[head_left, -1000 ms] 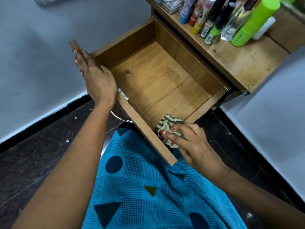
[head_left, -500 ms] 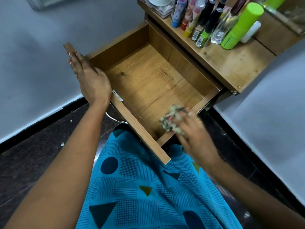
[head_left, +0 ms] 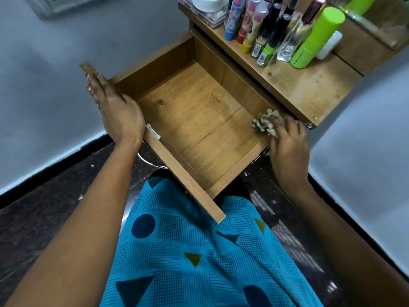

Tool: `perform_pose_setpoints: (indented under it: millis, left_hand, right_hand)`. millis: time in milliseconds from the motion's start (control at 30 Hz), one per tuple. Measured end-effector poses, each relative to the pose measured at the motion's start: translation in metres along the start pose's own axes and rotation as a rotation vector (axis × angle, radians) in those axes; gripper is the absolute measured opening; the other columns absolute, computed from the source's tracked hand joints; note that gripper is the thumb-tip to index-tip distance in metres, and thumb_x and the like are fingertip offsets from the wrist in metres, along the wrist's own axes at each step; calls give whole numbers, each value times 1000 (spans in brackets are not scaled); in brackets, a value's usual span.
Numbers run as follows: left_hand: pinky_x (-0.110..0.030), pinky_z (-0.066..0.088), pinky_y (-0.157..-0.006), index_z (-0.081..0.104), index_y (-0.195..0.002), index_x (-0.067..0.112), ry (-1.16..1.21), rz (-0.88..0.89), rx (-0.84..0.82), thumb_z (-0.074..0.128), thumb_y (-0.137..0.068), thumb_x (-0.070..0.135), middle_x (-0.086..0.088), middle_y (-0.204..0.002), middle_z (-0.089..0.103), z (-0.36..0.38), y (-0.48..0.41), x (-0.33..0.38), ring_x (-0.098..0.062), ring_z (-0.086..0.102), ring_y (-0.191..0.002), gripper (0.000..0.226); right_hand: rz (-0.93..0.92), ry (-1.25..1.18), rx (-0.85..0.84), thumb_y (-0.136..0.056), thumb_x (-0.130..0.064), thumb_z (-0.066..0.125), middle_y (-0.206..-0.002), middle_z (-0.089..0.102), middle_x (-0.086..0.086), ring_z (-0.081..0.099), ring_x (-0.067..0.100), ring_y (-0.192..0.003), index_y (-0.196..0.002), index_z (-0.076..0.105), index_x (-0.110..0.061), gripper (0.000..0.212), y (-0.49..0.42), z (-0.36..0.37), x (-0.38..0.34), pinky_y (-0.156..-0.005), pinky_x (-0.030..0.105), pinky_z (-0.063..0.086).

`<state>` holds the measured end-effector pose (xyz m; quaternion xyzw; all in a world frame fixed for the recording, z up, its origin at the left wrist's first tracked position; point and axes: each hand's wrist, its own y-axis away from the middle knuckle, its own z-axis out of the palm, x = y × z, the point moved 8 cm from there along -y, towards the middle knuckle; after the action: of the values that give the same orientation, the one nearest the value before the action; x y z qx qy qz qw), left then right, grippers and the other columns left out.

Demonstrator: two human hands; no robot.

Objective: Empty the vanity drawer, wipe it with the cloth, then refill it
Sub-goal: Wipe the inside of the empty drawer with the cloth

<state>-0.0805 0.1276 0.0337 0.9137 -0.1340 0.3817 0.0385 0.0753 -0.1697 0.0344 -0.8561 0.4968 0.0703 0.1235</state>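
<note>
The wooden vanity drawer (head_left: 199, 120) stands pulled out over my lap, its inside bare. My left hand (head_left: 115, 111) lies flat with straight fingers along the drawer's front panel at its left end. My right hand (head_left: 285, 142) grips a crumpled green-patterned cloth (head_left: 265, 122) against the drawer's right side wall, close to the vanity top. Part of the cloth is hidden under my fingers.
On the wooden vanity top (head_left: 309, 85) stand several bottles and tubes, among them a bright green can (head_left: 316, 38) and a clear glass bottle (head_left: 290, 43). A white jar (head_left: 208, 3) sits at the back. Grey wall on both sides, dark floor below, blue patterned dress on my lap.
My right hand has carried the cloth from the drawer's near right corner along the right side wall toward the vanity. My left hand stays on the front panel.
</note>
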Motion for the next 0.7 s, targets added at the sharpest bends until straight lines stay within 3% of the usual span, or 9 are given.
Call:
perform_pose_setpoints:
  millis: [233, 333, 500, 700]
  left_hand:
    - [-17, 17, -109, 9, -147, 8, -3, -3, 3, 28, -96, 5, -5, -158, -1, 0, -1, 0, -19, 0, -146, 55]
    - [-13, 16, -106, 9, -147, 8, 2, -1, 4, 28, -96, 5, -6, -158, 0, 0, 0, 0, -19, 1, -146, 55]
    - [-21, 17, -112, 9, -147, 7, 8, 5, -1, 27, -95, 5, -6, -157, -1, 1, -1, 0, -20, 0, -146, 55]
    - [-19, 17, -110, 9, -147, 7, 13, 11, 3, 28, -95, 5, -6, -157, -1, 1, -1, 1, -20, 1, -146, 55]
  right_hand:
    - [196, -58, 94, -94, -8, 44, -141, 41, 18, 39, 37, -128, -139, 33, -6, 47, -6, 9, 5, -107, 43, 34]
    - [146, 0, 44, -93, 1, 41, -143, 38, 16, 31, 34, -131, -141, 30, -7, 50, -17, 14, -1, -108, 40, 29]
    - [61, 202, -26, -88, 13, 39, -136, 42, 25, 40, 38, -123, -136, 33, 0, 50, -33, 20, -14, -103, 45, 37]
    - [-67, 233, -41, -91, 12, 34, -140, 37, 24, 38, 37, -127, -137, 30, 1, 47, -53, 27, -39, -105, 43, 35]
